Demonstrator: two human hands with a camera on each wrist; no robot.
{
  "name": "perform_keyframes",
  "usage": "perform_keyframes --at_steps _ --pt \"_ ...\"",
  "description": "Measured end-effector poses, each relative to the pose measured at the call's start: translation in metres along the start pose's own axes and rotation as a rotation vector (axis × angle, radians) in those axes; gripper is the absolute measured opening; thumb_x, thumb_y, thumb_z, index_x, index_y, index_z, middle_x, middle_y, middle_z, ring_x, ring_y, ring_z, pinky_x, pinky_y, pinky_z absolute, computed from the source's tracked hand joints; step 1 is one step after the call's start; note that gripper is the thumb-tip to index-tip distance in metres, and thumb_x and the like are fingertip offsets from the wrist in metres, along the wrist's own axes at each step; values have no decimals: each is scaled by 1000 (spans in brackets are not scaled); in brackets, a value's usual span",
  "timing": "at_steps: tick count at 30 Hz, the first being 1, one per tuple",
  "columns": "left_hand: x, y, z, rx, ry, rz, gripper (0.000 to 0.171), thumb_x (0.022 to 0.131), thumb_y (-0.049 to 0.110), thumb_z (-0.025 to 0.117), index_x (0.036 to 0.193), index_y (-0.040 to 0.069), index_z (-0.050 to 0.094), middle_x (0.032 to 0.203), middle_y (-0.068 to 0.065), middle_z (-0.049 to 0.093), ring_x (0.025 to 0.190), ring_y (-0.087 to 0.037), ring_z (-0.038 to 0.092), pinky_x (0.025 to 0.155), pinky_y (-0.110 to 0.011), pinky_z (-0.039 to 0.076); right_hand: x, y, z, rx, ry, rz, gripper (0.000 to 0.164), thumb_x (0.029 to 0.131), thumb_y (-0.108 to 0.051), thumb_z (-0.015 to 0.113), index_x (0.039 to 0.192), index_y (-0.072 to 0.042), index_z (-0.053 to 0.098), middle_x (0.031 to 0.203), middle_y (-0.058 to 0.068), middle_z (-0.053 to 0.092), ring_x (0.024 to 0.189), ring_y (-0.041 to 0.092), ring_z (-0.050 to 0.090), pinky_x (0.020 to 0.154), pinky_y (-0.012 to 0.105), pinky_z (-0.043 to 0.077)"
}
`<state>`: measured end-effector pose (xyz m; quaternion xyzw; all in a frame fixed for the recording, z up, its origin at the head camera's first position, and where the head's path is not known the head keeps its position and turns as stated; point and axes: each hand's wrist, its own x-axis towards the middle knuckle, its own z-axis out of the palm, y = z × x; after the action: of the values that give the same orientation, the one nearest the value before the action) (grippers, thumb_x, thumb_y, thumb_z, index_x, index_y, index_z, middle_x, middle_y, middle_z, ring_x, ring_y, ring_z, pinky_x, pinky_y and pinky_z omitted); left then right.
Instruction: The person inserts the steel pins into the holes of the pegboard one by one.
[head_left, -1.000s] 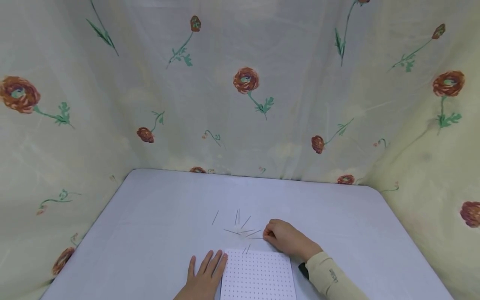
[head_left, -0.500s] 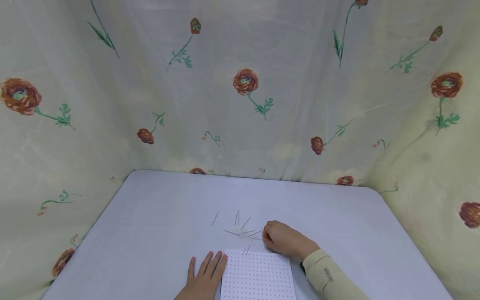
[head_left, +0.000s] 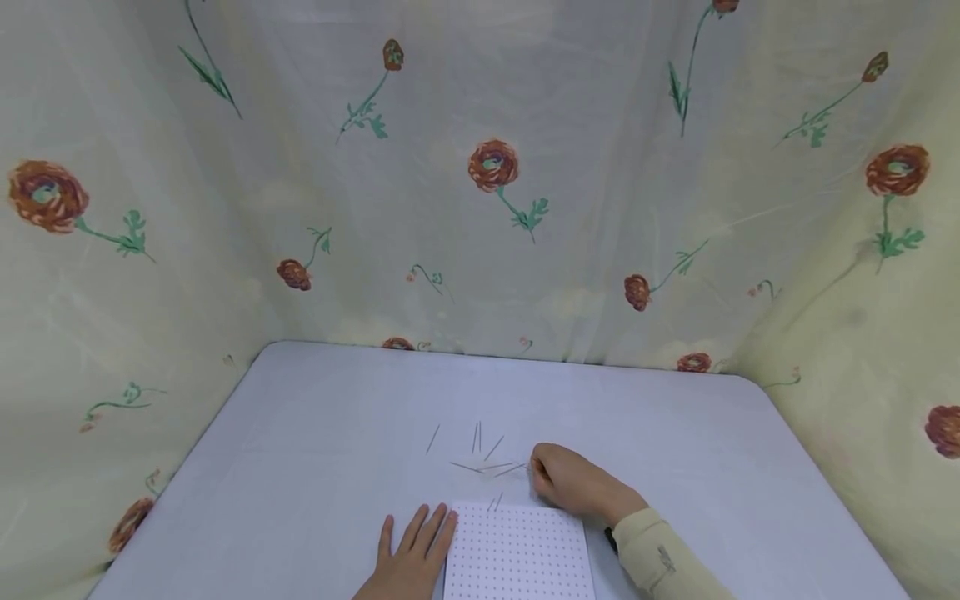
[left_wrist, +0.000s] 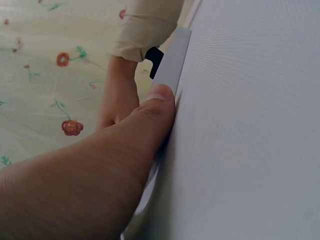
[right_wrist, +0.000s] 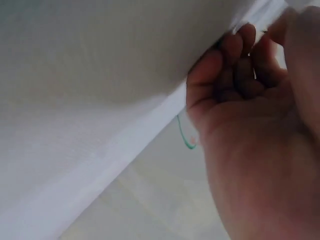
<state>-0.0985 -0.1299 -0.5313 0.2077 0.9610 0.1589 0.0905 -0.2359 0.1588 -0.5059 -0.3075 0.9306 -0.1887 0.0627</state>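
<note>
A white board point(head_left: 517, 554) dotted with rows of small holes lies at the front of the table. My left hand point(head_left: 412, 554) is spread flat, fingertips at the board's left edge; in the left wrist view its thumb point(left_wrist: 157, 97) touches the board's side. Two short, thin dark needles point(head_left: 495, 502) slant up from the board's far edge. Beyond it, several more needles point(head_left: 492, 447) lie scattered. My right hand point(head_left: 566, 479) is curled at their right, and in the right wrist view a tiny dark needle tip point(right_wrist: 265, 31) shows between thumb and forefinger; the rest is hidden.
The white table point(head_left: 337, 417) has rounded far corners. A pale curtain point(head_left: 570, 250) printed with orange flowers hangs behind it and on both sides. A dark strap point(head_left: 611, 540) shows below the right sleeve point(head_left: 667, 554).
The needle that lay sideways against my right fingertips is gone from the table, taken up by that hand. The left hand stays at the board's edge.
</note>
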Motion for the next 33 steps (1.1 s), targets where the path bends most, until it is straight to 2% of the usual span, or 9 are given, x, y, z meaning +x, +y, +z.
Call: perform_keyframes --at_steps 2,6,11,14,17,22,25,28,33 --pt "0 -1 0 -4 6 6 121 75 83 64 160 6 23 166 -17 29 152 -42 27 112 -79 15 0 1 -2 67 11 19 18 101 -10 50 84 -18 49 72 -8 45 65 3 42 60 22 39" --pt "0 0 0 -6 11 9 122 75 83 64 160 6 23 167 -17 28 152 -42 27 113 -78 15 -1 2 -4 129 51 11 15 102 -10 51 89 -18 49 73 -8 46 64 2 43 58 21 40" --pt "2 2 -2 -7 -18 -16 124 73 82 66 160 6 22 167 -17 25 153 -42 23 114 -78 13 -4 1 -8 196 134 67 5 103 -12 54 99 -14 56 83 -8 56 73 5 51 65 22 46" --pt "2 2 -3 -6 -37 -28 126 71 82 67 161 6 21 168 -16 23 154 -42 21 114 -78 12 -6 1 -10 229 214 95 6 101 -9 57 103 -11 62 89 -5 63 81 7 57 73 25 50" --pt "2 2 -3 -5 -43 -34 127 70 83 66 161 7 21 168 -16 23 155 -41 21 115 -77 12 -9 3 -11 245 317 83 10 98 -4 60 102 -12 66 94 -3 68 87 7 62 80 30 55" --pt "1 1 -2 -6 -33 -32 127 70 84 66 161 7 21 168 -16 24 155 -41 21 115 -77 12 -13 5 -12 261 490 53 15 95 1 66 101 -12 70 99 -1 72 89 9 67 82 32 58" --pt "0 1 -1 -9 -28 -30 127 71 84 66 161 7 21 168 -16 24 154 -41 22 115 -78 12 -15 4 -13 301 529 112 13 95 -2 69 103 -11 73 98 0 74 88 7 67 81 27 58" --pt "0 0 -1 -11 -28 -28 127 71 84 67 161 7 21 168 -16 24 154 -42 22 114 -78 12 -17 3 -14 356 524 205 8 96 -10 71 103 -13 75 94 2 75 85 4 66 77 22 56" --pt "0 0 -3 -8 -40 -28 129 69 84 68 161 8 20 168 -16 24 155 -41 21 115 -77 11 -22 0 -17 486 548 300 10 95 -20 74 92 -11 75 82 5 72 72 6 61 66 21 50"
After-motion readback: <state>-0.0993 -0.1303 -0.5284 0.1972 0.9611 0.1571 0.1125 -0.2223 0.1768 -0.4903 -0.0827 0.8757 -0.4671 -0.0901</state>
